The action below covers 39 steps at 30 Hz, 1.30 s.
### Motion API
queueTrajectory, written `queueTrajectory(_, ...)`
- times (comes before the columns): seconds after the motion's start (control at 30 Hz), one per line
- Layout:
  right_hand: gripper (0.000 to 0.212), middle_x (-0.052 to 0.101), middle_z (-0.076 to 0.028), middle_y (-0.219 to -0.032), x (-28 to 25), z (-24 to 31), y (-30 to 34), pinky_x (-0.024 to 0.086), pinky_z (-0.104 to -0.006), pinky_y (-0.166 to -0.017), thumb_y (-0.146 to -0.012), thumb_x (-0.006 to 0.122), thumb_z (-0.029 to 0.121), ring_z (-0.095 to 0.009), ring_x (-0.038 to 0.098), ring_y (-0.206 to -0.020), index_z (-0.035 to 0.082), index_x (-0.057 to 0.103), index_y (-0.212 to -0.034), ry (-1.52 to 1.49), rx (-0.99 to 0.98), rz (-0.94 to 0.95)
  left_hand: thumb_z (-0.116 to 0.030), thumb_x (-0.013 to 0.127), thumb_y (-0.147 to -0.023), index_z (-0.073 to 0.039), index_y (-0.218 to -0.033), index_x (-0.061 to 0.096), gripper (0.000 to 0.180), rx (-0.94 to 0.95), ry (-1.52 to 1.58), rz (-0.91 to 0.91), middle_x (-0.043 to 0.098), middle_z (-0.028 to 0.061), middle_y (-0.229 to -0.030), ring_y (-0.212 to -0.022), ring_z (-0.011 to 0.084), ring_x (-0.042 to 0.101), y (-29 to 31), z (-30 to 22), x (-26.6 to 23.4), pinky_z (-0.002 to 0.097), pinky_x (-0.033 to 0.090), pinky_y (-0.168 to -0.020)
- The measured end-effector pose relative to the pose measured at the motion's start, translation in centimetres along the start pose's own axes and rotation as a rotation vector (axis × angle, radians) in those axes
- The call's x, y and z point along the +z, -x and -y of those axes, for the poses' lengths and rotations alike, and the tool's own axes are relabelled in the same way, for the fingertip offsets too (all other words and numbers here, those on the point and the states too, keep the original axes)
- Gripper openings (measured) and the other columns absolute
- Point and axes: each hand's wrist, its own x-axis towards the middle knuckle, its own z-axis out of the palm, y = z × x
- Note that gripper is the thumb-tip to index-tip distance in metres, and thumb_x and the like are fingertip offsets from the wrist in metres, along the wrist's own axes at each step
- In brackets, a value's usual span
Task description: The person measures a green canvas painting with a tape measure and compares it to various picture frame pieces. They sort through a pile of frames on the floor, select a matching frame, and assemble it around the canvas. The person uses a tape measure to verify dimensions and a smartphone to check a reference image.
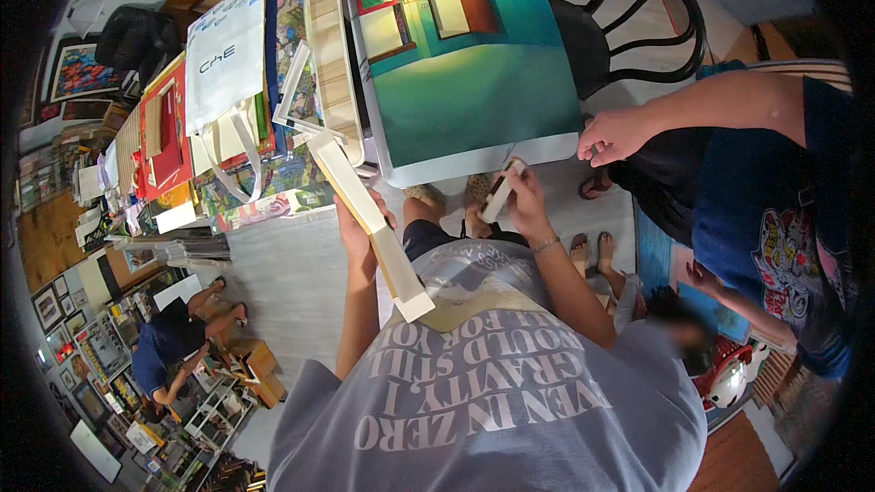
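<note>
The left hand (353, 233) is curled around a long cream strip (369, 214), nearside-left of the green painting (474, 96). The right hand (527, 204) pinches a short pale-and-dark piece (500, 192) before that painting.

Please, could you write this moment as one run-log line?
left hand: holds long cream strip | right hand: holds short pale-and-dark piece | ahead: green painting on table | another person's hand: near painting's edge

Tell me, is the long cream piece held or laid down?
Held: the left hand grips the long cream piece near its middle and shows on both sides.
</note>
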Motion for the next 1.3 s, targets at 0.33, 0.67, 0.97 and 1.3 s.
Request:
queueTrajectory(0.33, 0.040, 0.059, 0.001, -0.102, -6.2, -3.8, -8.2, 0.049, -0.0273, -0.082, -0.089, 0.070, 0.014, -0.011, 0.056, -0.094, 0.007, 0.049, -0.123, 0.132, -0.203, -0.335, -0.062, 0.025, -0.099, -0.005, -0.094, 0.056, 0.065, -0.037, -0.029, -0.020, 0.053, 0.0065, -0.069, -0.056, 0.0189, 0.055, 0.5, 0.2, -2.4, 0.0335, 0.050, -0.048)
queueTrajectory(0.67, 0.040, 0.061, -0.003, -0.107, -6.8, -3.5, -8.9, 0.050, -0.0310, -0.086, -0.089, 0.070, 0.015, -0.013, 0.058, -0.098, 0.003, 0.052, -0.124, 0.278, -0.188, -0.319, -0.063, 0.024, -0.098, -0.003, -0.097, 0.056, 0.068, -0.027, -0.023, -0.030, 0.053, 0.0071, -0.070, -0.058, 0.0201, 0.055, 0.8, 0.1, -4.5, 0.0352, 0.050, -0.051)
queueTrajectory(0.97, 0.035, 0.061, -0.005, -0.107, -8.3, -3.8, -9.4, 0.053, -0.0301, -0.081, -0.091, 0.067, 0.013, -0.015, 0.059, -0.098, 0.002, 0.052, -0.122, 0.202, -0.211, -0.271, -0.067, 0.024, -0.096, -0.005, -0.097, 0.057, 0.071, -0.064, 0.119, -0.206, 0.057, 0.0085, -0.072, -0.056, 0.0225, 0.057, 0.9, 0.6, -3.2, 0.0346, 0.050, -0.051)
queueTrajectory(1.3, 0.024, 0.064, -0.008, -0.093, 4.4, 1.9, -1.9, 0.056, -0.0278, -0.074, -0.095, 0.062, 0.023, -0.019, 0.063, -0.082, 0.001, 0.058, -0.104, -0.202, 0.096, -0.065, -0.036, 0.064, -0.093, -0.006, -0.099, 0.055, 0.032, -0.051, 0.113, 0.039, 0.055, 0.0047, -0.073, -0.062, 0.0200, 0.061, 1.3, 0.2, -2.2, 0.0313, 0.050, -0.054)
